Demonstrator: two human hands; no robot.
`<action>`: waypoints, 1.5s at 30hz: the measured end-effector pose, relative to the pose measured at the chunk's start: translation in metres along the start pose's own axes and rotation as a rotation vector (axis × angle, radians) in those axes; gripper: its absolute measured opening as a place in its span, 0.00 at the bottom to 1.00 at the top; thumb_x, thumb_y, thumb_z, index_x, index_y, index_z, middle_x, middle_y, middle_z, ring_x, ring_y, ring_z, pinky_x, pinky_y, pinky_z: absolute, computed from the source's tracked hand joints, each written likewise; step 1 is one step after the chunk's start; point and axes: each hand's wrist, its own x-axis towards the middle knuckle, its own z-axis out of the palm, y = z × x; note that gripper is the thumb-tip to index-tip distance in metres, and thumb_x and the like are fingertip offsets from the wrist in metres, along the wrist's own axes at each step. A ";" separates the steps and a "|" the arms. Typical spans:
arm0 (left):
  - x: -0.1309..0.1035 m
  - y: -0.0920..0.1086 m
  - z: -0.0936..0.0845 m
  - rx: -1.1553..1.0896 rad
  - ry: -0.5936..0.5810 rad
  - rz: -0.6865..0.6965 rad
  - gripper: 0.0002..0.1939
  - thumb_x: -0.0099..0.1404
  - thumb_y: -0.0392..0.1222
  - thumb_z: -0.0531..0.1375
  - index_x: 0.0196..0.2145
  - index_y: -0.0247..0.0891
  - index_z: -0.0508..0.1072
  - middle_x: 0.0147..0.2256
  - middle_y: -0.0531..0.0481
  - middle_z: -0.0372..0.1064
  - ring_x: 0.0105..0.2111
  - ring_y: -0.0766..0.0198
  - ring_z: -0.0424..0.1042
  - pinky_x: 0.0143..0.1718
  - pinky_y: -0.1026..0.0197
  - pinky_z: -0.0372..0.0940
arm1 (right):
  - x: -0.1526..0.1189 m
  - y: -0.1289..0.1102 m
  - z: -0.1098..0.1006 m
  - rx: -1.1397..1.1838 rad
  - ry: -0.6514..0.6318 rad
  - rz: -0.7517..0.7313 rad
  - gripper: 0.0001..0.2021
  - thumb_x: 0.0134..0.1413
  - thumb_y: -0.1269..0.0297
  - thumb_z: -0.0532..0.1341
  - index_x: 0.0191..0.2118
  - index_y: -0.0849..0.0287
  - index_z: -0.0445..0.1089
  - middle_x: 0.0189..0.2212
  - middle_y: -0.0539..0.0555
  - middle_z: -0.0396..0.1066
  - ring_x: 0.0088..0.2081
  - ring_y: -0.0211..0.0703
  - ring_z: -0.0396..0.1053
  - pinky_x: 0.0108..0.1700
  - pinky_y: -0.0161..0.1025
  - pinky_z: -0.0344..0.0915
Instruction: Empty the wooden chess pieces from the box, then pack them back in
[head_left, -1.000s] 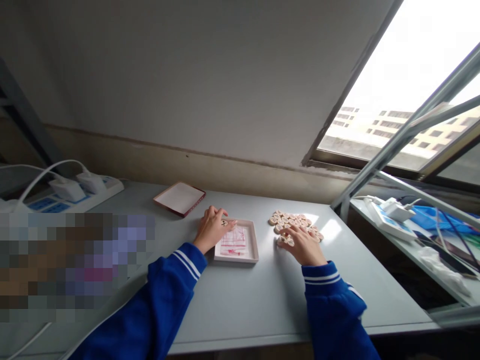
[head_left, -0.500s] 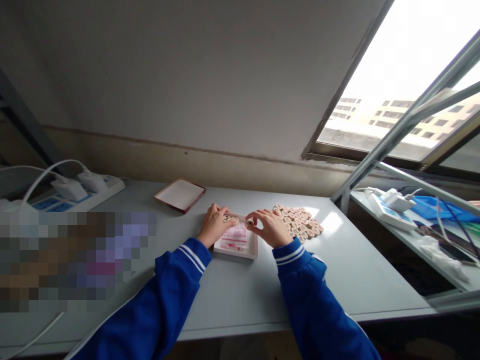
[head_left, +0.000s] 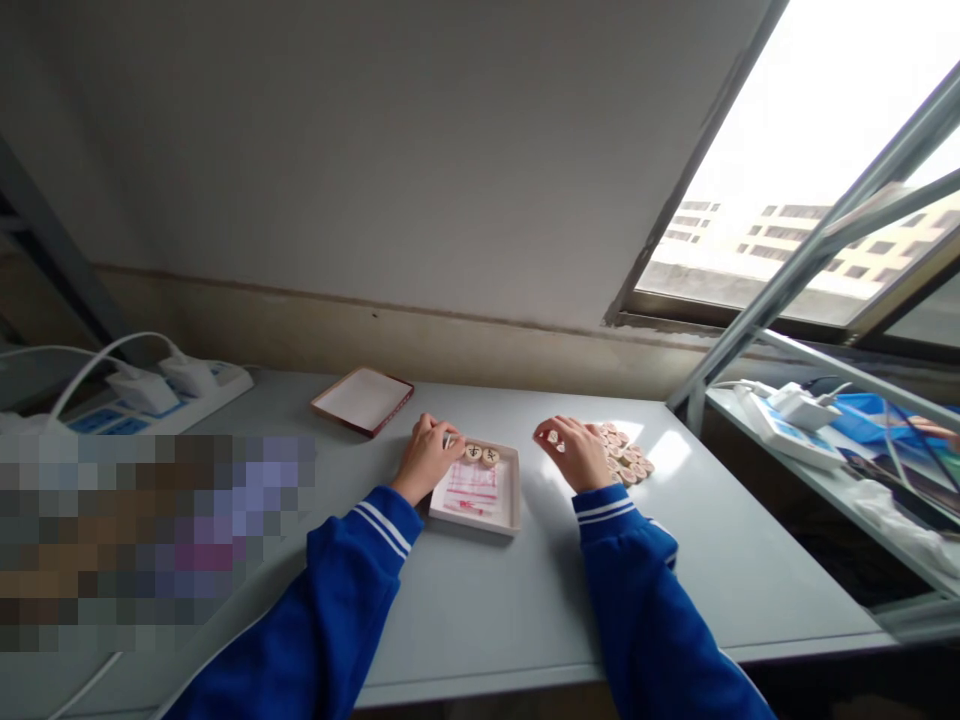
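A shallow pale box (head_left: 512, 500) stands on the table, with a red-printed sheet on its bottom. Two round wooden Chinese chess pieces (head_left: 481, 455) lie side by side along its far wall. My left hand (head_left: 430, 455) is closed at the box's far left corner, its fingers over the wall; what lies under the fingertips is partly hidden. To the right of the box, my right hand (head_left: 574, 452) is bent over the near-left side of a pile of Chinese chess pieces (head_left: 626, 458). Its thumb and forefinger are apart, and pieces show through the gap.
A shallow red-edged lid (head_left: 364, 397) lies upturned at the back left. Power strips with plugs stand at far left (head_left: 217, 385) and on the right shelf (head_left: 795, 430). A metal post (head_left: 694, 400) rises at the table's back right corner.
My right hand has moved from the box rightward to the pile. The piece it held is no longer between its fingers. My left hand has shifted slightly left, uncovering two pieces in the box.
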 end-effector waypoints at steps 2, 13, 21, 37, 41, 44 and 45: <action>0.001 -0.002 -0.001 0.005 0.007 0.009 0.09 0.58 0.42 0.53 0.32 0.36 0.71 0.34 0.47 0.57 0.39 0.60 0.64 0.45 0.57 0.60 | -0.006 0.016 -0.002 -0.117 0.009 0.061 0.08 0.53 0.60 0.55 0.34 0.55 0.69 0.35 0.53 0.71 0.39 0.44 0.65 0.42 0.41 0.51; 0.000 -0.004 -0.003 0.118 -0.041 0.018 0.08 0.59 0.37 0.50 0.32 0.39 0.69 0.34 0.48 0.64 0.36 0.62 0.66 0.37 0.62 0.61 | -0.014 0.029 0.005 -0.017 -0.147 0.153 0.07 0.46 0.67 0.61 0.35 0.58 0.67 0.37 0.55 0.70 0.40 0.45 0.67 0.42 0.42 0.59; 0.000 -0.003 -0.004 0.142 -0.060 0.015 0.08 0.60 0.38 0.49 0.32 0.38 0.68 0.34 0.47 0.66 0.37 0.61 0.66 0.38 0.61 0.60 | -0.010 -0.019 0.002 0.365 -0.103 -0.102 0.08 0.47 0.65 0.61 0.36 0.57 0.65 0.34 0.50 0.69 0.33 0.36 0.66 0.38 0.37 0.58; -0.001 -0.004 -0.002 0.147 -0.041 0.033 0.08 0.59 0.37 0.50 0.31 0.38 0.68 0.34 0.46 0.63 0.40 0.59 0.64 0.42 0.58 0.60 | -0.004 -0.053 0.019 -0.090 -0.131 -0.011 0.07 0.50 0.69 0.58 0.37 0.57 0.66 0.41 0.54 0.65 0.41 0.43 0.63 0.39 0.41 0.51; -0.002 -0.005 -0.002 0.162 -0.005 0.035 0.08 0.59 0.39 0.51 0.33 0.37 0.69 0.36 0.44 0.60 0.42 0.57 0.63 0.44 0.58 0.60 | -0.005 -0.050 0.016 -0.123 -0.124 0.004 0.04 0.51 0.64 0.57 0.34 0.55 0.68 0.40 0.53 0.66 0.41 0.44 0.62 0.41 0.43 0.50; -0.003 -0.005 -0.005 0.156 -0.002 0.029 0.09 0.59 0.39 0.51 0.34 0.37 0.69 0.37 0.44 0.58 0.42 0.57 0.62 0.44 0.57 0.60 | -0.006 -0.032 0.008 -0.154 -0.093 0.047 0.07 0.54 0.62 0.55 0.35 0.53 0.69 0.38 0.52 0.67 0.41 0.44 0.62 0.42 0.44 0.50; -0.003 -0.004 -0.006 0.152 -0.007 0.029 0.09 0.59 0.39 0.51 0.34 0.36 0.69 0.37 0.44 0.58 0.42 0.57 0.62 0.45 0.57 0.60 | -0.006 -0.025 0.005 -0.182 -0.075 0.078 0.07 0.54 0.62 0.54 0.36 0.53 0.69 0.39 0.52 0.67 0.42 0.45 0.62 0.43 0.45 0.50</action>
